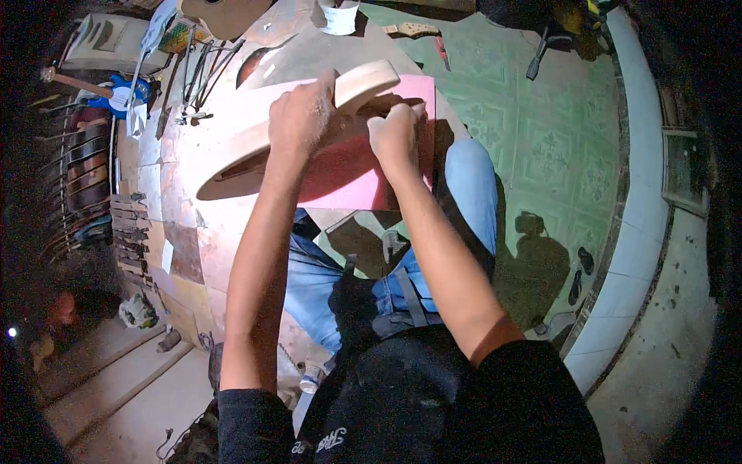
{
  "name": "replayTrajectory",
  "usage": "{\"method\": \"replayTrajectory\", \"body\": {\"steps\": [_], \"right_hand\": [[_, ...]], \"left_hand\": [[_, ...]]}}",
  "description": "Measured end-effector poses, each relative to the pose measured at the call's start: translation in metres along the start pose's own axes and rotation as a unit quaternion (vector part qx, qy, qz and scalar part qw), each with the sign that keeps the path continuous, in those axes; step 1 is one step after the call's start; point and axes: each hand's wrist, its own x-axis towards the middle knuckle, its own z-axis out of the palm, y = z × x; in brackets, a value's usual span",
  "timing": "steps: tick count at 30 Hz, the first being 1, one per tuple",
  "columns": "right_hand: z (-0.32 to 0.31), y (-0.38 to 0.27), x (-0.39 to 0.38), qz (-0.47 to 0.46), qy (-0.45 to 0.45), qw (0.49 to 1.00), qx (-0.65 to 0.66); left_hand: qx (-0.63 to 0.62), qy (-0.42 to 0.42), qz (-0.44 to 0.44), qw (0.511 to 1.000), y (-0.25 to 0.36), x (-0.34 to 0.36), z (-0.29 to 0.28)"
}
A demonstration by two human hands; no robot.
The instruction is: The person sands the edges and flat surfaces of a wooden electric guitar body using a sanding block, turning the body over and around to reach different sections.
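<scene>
A pale, unfinished wooden guitar body [242, 157] is tilted up on its edge in front of me, its curved side facing up. My left hand [300, 116] is closed over its upper rim at the middle and steadies it. My right hand [396, 138] is curled into a fist against the near, shaded face, towards the right end. Whatever its fingers hold is hidden. Under the guitar body lies a pink sheet [340, 182], between my bent knees. Pale dust coats the back of my left hand.
Long metal tools [202, 77] lie at the left, near a blue guitar [127, 93]. Several guitar bodies [87, 166] line the far left. Ahead are a white container [338, 17], a guitar headstock [416, 30] and a red-handled tool [441, 54]. A raised tiled ledge [638, 209] runs along the right.
</scene>
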Motion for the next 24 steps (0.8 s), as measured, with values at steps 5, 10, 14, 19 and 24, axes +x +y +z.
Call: {"method": "replayTrajectory", "body": {"steps": [5,10,14,19,24], "right_hand": [[0.001,-0.012,0.006,0.074,0.083,0.993,0.028],[0.005,0.004,0.017,0.007,0.034,0.998,-0.044],[0.000,0.005,0.000,0.005,0.007,0.999,-0.046],[0.032,0.034,0.030,-0.056,0.050,0.997,-0.024],[0.006,0.026,0.007,-0.059,-0.048,0.993,-0.094]], "left_hand": [[-0.020,0.007,0.001,1.000,-0.005,-0.001,0.001],[-0.013,0.047,0.026,0.998,0.000,0.000,0.007],[-0.033,0.055,0.040,0.997,-0.011,-0.004,0.008],[-0.003,0.045,0.021,0.999,0.003,-0.009,0.009],[-0.026,0.055,0.031,0.998,0.002,-0.008,0.008]]}}
